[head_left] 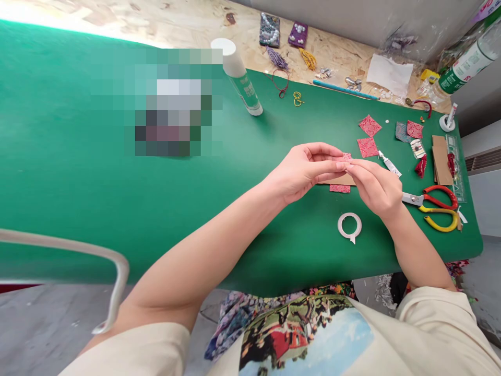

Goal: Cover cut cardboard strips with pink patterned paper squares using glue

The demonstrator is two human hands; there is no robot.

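My left hand (pixel 300 171) and my right hand (pixel 376 187) meet above the green table mat, fingertips pinched together. Between them shows the edge of a small red patterned fabric piece (pixel 347 155); the fingers cover most of it. Just below my hands lie a brown cardboard piece (pixel 340 179) and another red patterned fabric piece (pixel 340 189). A roll of white tape (pixel 349 226) rests nearer to me. Two red patterned squares (pixel 370 125) and a small white tube (pixel 390 164) lie beyond my right hand.
Scissors (pixel 434 203) with red and yellow handles lie at right, near cardboard strips (pixel 441 159). A tall white-and-green glue stick (pixel 241 81) stands on the mat (pixel 97 198). Tasselled pieces (pixel 270 34), a blue pencil (pixel 344 90) and a plastic bottle (pixel 465 68) are along the back.
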